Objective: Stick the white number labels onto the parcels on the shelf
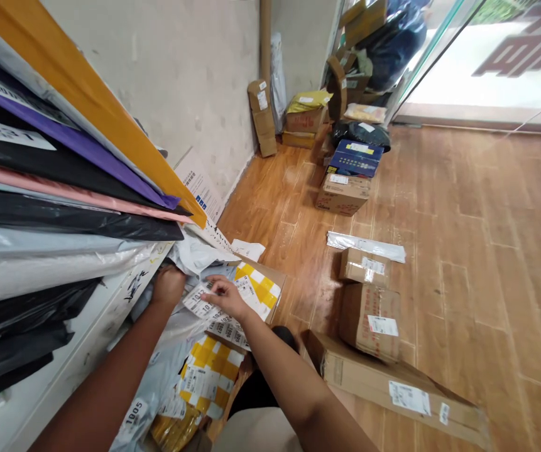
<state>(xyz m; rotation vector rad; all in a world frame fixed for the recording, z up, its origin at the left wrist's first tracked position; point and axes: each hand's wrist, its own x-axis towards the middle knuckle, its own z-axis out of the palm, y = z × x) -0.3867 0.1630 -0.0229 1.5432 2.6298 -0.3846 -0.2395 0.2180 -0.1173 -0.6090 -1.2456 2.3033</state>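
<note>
My left hand (169, 285) is closed at the edge of a white plastic mailing bag (199, 251) by the lower shelf; its fingertips are partly hidden. My right hand (227, 297) pinches a white sheet of number labels (198, 302) just beside that bag. Below the right hand lies a strip of more number labels (227, 331). A yellow-and-white checked parcel (263, 289) sits right of it, and another checked parcel (208, 370) lies nearer me. A grey bag labelled 1005 (133, 414) is under my left forearm.
Shelves at the left hold stacked mailing bags (63, 213) above a white shelf board (86, 351). Cardboard boxes (369, 320) and a long carton (393, 389) stand on the wooden floor to the right. More boxes (345, 188) and parcels lie farther back, near a glass door (440, 56).
</note>
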